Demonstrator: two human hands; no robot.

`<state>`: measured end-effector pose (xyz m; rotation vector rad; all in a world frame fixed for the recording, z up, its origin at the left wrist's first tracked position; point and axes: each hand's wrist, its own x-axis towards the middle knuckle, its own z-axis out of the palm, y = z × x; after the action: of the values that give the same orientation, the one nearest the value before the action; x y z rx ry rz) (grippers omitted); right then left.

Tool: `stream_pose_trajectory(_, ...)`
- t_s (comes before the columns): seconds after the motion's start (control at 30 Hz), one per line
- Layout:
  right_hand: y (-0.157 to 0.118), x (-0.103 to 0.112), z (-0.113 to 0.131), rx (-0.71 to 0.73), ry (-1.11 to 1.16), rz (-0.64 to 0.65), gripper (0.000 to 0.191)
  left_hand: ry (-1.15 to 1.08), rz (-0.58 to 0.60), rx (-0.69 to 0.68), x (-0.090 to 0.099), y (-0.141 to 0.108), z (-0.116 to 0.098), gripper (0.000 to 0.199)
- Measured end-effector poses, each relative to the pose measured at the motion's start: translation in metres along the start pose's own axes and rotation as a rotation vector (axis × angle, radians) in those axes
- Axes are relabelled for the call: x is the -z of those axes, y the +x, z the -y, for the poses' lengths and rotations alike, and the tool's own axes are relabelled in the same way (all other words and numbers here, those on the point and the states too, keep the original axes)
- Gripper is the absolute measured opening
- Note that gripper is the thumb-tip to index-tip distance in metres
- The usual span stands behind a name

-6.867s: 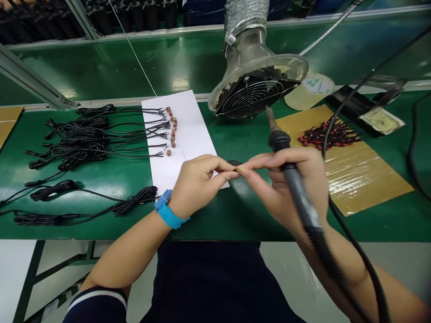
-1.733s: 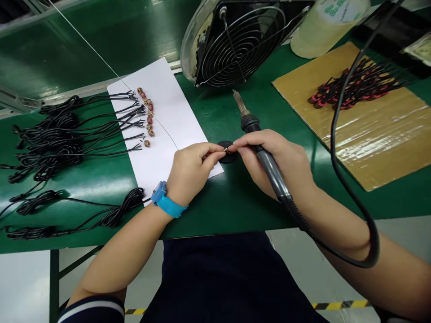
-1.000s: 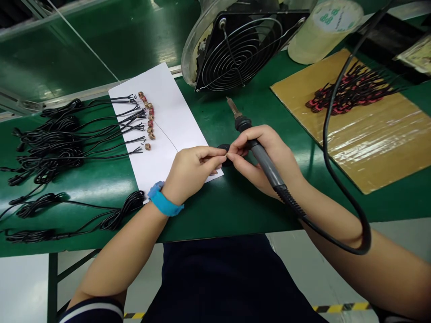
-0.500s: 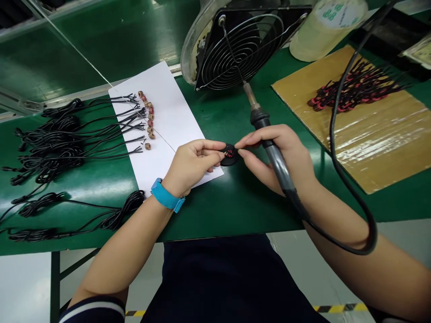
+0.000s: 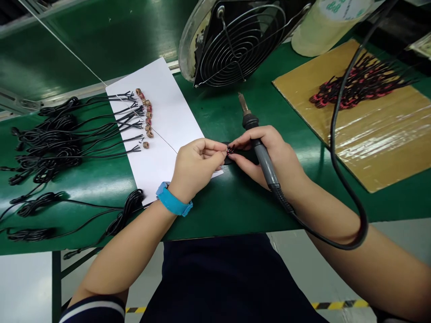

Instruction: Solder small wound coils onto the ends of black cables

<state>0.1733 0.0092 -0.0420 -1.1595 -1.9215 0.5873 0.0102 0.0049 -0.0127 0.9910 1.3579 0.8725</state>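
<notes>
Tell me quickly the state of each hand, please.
Left hand: closed, pinching a small red-and-black part.
Right hand: closed around the soldering iron, fingers at the same part.

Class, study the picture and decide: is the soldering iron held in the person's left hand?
No, the soldering iron is in the right hand, while the left hand pinches a small dark-and-red part.

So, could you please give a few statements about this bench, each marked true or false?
1. The right hand holds a soldering iron. True.
2. The wristband is yellow. False; the wristband is blue.
3. Ends of black cables lie on the white sheet. True.
4. A pile of red-and-black parts lies on the brown board. True.
5. The left hand touches the brown board. False; the left hand holds a small dark part.
</notes>
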Motion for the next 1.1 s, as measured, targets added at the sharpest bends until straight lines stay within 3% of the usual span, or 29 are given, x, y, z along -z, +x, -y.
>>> stream_pose_trajectory(0.13, -0.01, 0.009, 0.01, 0.013, -0.112, -0.102, 0.027, 0.05, -0.04, -0.04, -0.008, -0.004, 0.003, 0.007)
stream_pose_trajectory(0.23, -0.028, 0.016, 0.015, 0.011, -0.092, -0.207, 0.042, 0.076, -0.087, -0.068, -0.011, -0.006, 0.006, 0.006)
stream_pose_trajectory(0.37, -0.051, 0.023, 0.012, 0.173, -0.048, -0.312, 0.046, 0.074, -0.124, -0.079, -0.012, -0.007, 0.008, 0.006)
stream_pose_trajectory(0.63, -0.06, 0.024, 0.016, 0.189, 0.061, -0.274, 0.05, 0.113, -0.142, -0.093, -0.013, -0.01, 0.008, 0.006)
stream_pose_trajectory(0.8, -0.06, 0.023, 0.016, 0.253, 0.031, -0.302, 0.048, 0.105, -0.136, -0.113, -0.014, -0.01, 0.009, 0.006)
stream_pose_trajectory(1.1, -0.06, 0.024, 0.018, 0.222, -0.004, -0.276, 0.046, 0.094, -0.142, -0.121, -0.014, -0.009, 0.009, 0.006)
